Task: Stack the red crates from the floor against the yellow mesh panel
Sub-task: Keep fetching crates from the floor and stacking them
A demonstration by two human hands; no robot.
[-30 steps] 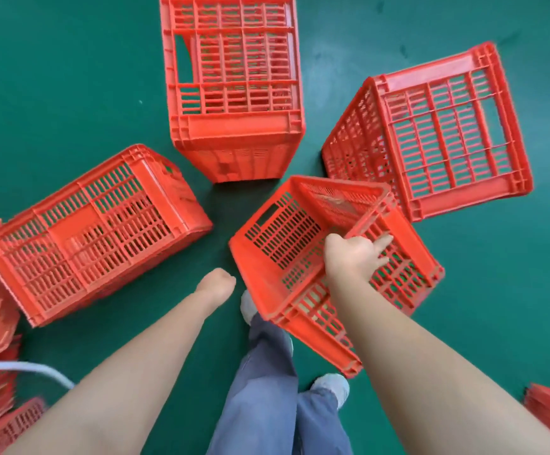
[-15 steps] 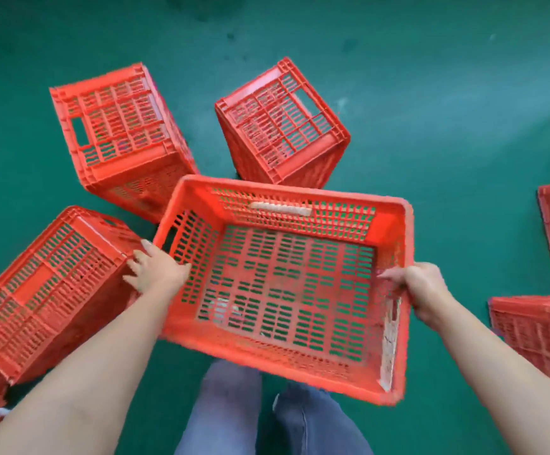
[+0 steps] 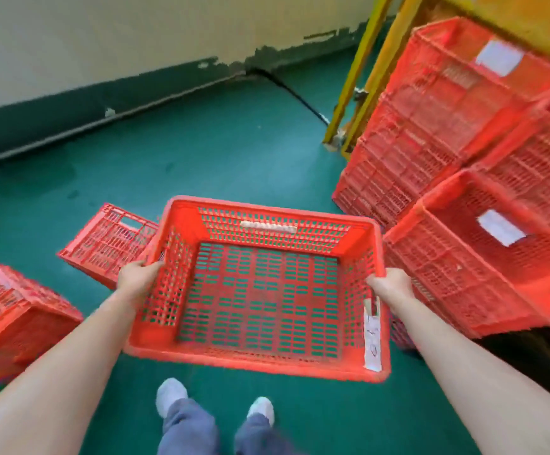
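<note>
Left hand (image 3: 137,279) and right hand (image 3: 393,287) hold red crate (image 3: 260,290) above floor (image 3: 201,159).

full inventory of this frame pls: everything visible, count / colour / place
held crate: 1, red, centre, off the floor, open side up
loose crates: 2 clear, red, floor left; red sliver at bottom-left corner
stacked crates: several (blurred), red, right, beside the posts
yellow posts: 2, yellow, upper right
paper labels: 3, white, one on held crate, two on stack
cable: 1, black, floor by wall
floor: green
wall: cream, dark skirting
shoes: 2, white, bottom centre
trousers: blue
left hand: grips crate's left rim
right hand: grips right rim
</note>
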